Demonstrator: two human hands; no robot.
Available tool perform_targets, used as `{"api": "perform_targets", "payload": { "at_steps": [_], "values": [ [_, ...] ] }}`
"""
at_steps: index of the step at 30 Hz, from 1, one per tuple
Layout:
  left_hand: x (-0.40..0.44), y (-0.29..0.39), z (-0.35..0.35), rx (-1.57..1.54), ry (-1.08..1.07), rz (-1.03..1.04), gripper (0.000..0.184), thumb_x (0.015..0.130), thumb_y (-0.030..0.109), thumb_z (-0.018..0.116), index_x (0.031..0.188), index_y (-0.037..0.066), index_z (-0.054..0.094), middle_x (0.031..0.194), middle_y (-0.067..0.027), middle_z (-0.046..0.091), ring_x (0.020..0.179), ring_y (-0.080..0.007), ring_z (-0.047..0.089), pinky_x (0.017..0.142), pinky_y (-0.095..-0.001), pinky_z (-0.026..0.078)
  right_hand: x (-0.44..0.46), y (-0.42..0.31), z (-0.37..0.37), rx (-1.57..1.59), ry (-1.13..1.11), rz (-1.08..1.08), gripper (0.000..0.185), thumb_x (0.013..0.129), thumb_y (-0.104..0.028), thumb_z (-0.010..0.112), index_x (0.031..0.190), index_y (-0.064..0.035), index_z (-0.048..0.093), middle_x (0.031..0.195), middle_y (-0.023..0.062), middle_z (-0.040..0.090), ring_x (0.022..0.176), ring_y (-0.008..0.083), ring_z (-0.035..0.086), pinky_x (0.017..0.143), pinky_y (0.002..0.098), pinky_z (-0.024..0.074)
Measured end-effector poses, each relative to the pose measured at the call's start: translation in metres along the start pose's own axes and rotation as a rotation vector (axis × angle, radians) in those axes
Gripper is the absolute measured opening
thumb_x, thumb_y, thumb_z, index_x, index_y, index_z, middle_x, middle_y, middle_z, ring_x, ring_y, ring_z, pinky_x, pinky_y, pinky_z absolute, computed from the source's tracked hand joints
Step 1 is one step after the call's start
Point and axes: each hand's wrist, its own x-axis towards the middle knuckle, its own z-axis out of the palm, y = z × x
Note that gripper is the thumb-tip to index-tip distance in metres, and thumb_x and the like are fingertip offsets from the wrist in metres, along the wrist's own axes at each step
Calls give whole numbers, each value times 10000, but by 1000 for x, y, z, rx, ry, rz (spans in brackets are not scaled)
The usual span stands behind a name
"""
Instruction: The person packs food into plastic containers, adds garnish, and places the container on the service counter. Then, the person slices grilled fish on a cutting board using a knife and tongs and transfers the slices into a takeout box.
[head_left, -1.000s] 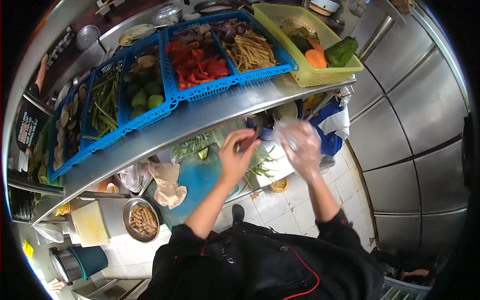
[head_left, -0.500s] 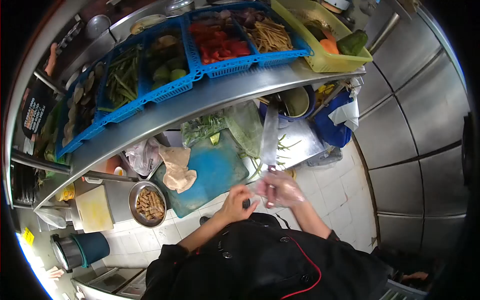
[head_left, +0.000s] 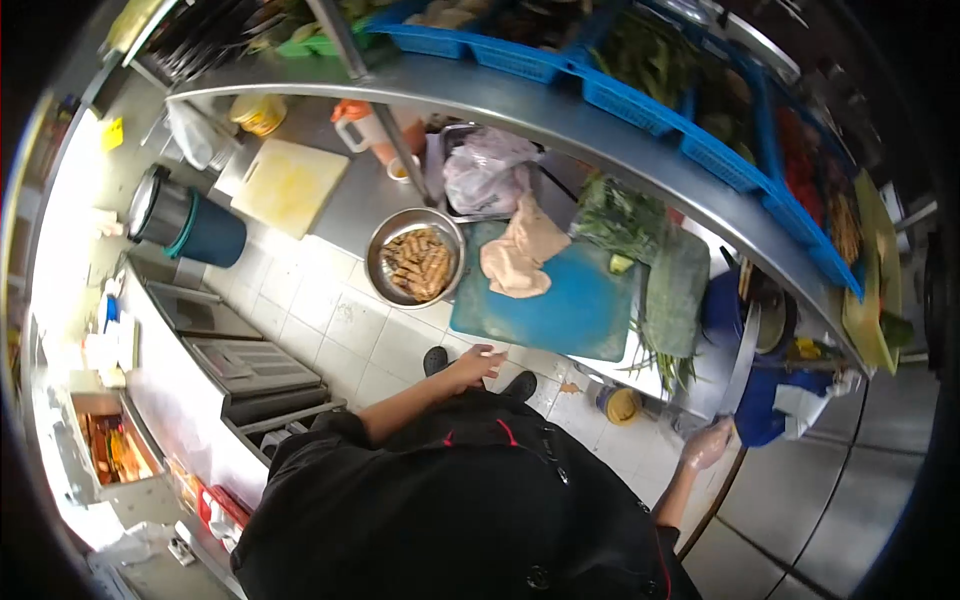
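One knife [head_left: 738,362], seemingly within right fingers [head_left: 716,434] (blurred), blade forward

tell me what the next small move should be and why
Perhaps use the left hand to slide the beige cloth off the blue cutting board: it covers part of the surface, and the gloved right hand is holding the knife.

The hands, close together half a second ago, are now well apart. The gloved right hand [head_left: 708,443] has carried the knife [head_left: 740,365] out to the right; the left hand [head_left: 478,366] is in front of the body. The view has turned left, revealing a grey slatted panel [head_left: 248,367] low down.
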Motion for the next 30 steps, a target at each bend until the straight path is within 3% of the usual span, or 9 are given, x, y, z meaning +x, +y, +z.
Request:
{"api": "perform_targets", "payload": {
  "at_steps": [3,5,8,9,12,16,18,24,30],
  "values": [
    [19,-20,-50,-252,376,16,734,774,315,680,1305,-26,305,1131,-176,519,1017,-274,518,828,-390,449,-34,-15,-6,134,-67,-40,156,858,-83,504,947,30,564,891,219,613,800,355,592,707,395,472],
    [60,-55,-95,-219,917,362,620,812,218,625,1280,-55,324,1127,-205,490,1036,-290,484,926,-375,378,-64,-49,-34,338,-249,16,71,845,-33,508,862,30,536,780,138,577,703,248,531,666,325,447],
    [66,-56,-164,-393,979,397,480,848,182,574,1238,-27,391,1082,-158,533,979,-248,523,851,-362,437,-128,-53,-3,866,-533,162,17,818,25,518,821,16,503,739,26,491,694,103,377,613,249,384],
    [51,-39,-177,-415,849,388,426,859,175,558,1213,-16,419,1056,-138,550,941,-226,536,812,-350,453,-136,-85,-16,785,-611,58,66,798,37,537,851,1,520,767,11,507,690,83,413,621,227,390],
    [30,-15,-224,-300,571,443,234,897,136,507,1102,25,521,940,-60,616,760,-137,587,622,-284,505,-169,-171,-20,963,-816,222,146,774,44,557,907,-13,540,787,17,529,739,90,510,684,223,427],
    [45,2,-270,40,487,518,146,841,49,561,973,5,606,846,-68,624,741,-150,617,632,-279,536,-195,-265,-17,1109,-838,153,164,770,45,577,919,-11,537,802,18,549,763,88,536,706,220,435],
    [53,7,-284,-93,321,532,115,820,58,622,900,-24,617,813,-88,636,711,-145,636,629,-265,557,-207,-308,-18,1167,-818,184,172,769,46,585,922,-15,537,797,12,552,759,84,541,704,215,435],
    [65,24,-296,32,294,582,198,795,127,625,746,-46,541,657,-89,552,593,-156,622,524,-290,564,-236,-384,-62,1178,-855,111,126,776,27,598,864,-47,546,717,-31,511,658,56,485,615,202,406],
    [54,20,-366,-112,376,495,164,816,105,581,862,-45,530,765,-83,553,664,-146,602,581,-307,584,-251,-394,-71,1022,-968,-56,89,768,-40,621,792,-48,536,618,-27,429,569,67,392,539,219,351]
  ]
}}
